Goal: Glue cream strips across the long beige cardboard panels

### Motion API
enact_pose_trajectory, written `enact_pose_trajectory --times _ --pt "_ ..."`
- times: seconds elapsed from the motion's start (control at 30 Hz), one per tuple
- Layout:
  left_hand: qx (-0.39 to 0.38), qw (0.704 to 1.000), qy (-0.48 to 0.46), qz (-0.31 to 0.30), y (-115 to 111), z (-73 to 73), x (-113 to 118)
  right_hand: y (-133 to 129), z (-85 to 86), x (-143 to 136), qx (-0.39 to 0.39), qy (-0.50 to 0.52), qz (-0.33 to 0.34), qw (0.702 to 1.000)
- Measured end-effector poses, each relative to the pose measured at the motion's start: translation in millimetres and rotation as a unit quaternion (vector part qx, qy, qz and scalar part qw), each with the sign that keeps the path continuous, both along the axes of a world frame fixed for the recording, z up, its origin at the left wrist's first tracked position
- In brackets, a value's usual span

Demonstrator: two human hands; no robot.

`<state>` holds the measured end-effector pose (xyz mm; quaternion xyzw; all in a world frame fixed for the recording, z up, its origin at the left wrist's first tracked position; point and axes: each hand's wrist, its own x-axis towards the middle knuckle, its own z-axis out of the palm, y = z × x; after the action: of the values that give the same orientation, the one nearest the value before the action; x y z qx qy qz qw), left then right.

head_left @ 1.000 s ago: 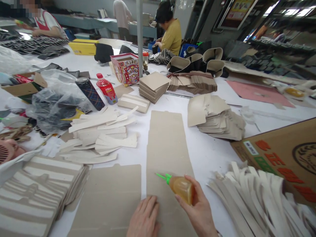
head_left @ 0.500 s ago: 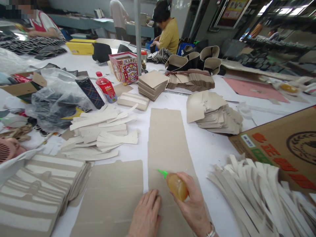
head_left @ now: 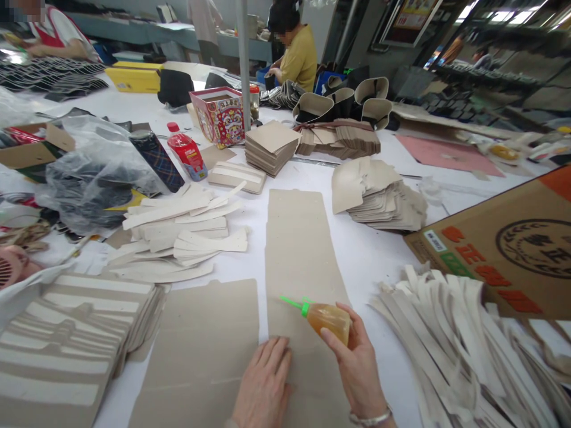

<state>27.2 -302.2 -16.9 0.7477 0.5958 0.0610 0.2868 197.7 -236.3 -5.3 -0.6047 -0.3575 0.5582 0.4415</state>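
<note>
My right hand point(head_left: 361, 362) is wrapped round an amber squeeze bottle point(head_left: 329, 321) with a green nozzle, which points left over a long beige panel point(head_left: 298, 249). On the near left edge of that panel my left hand point(head_left: 264, 380) lies flat, fingers close together and nothing visible in them. A second, wider beige panel point(head_left: 205, 333) lies to its left. At the far left is a stack of beige pieces with white strips point(head_left: 66, 351). Loose pale strips point(head_left: 178, 232) lie beyond the wider panel.
Long pale strips point(head_left: 464, 345) and a printed cardboard box point(head_left: 499, 244) are on the right. Further back stand stacks of beige pieces point(head_left: 272, 145), a red bottle point(head_left: 187, 154), a patterned carton point(head_left: 220, 119) and a metal pole point(head_left: 244, 65). A person in yellow point(head_left: 298, 56) works behind.
The bottle has turned more sideways, its nozzle pointing left, and my right hand has shifted slightly right with a looser grip. My left hand stays on the panel. The view has shifted slightly.
</note>
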Motion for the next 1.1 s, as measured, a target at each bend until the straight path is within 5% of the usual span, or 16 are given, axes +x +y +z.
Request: enact_pose_trajectory --times 0.33,0.57,0.77,0.93,1.1 --pt "0.0 0.998 0.02 -0.065 -34.3 -16.0 2.7 -58.6 -4.6 22.4 0.104 -0.214 0.081 0.968" --pt "-0.03 0.999 0.013 -0.04 -33.5 -4.5 6.5 -61.8 -5.9 17.8 0.232 -0.35 0.177 0.89" --pt "-0.046 0.998 0.009 -0.035 -37.9 -3.4 6.7 -68.5 -1.8 23.3 0.269 -0.366 0.204 0.867" --pt "-0.03 0.999 0.007 -0.037 -41.9 -10.2 6.5 -76.6 -2.6 15.2 0.221 -0.312 0.176 0.907" --pt "-0.006 0.999 0.006 -0.035 -43.2 -6.9 5.1 -72.8 -5.6 -4.6 0.006 -0.066 0.01 0.998"
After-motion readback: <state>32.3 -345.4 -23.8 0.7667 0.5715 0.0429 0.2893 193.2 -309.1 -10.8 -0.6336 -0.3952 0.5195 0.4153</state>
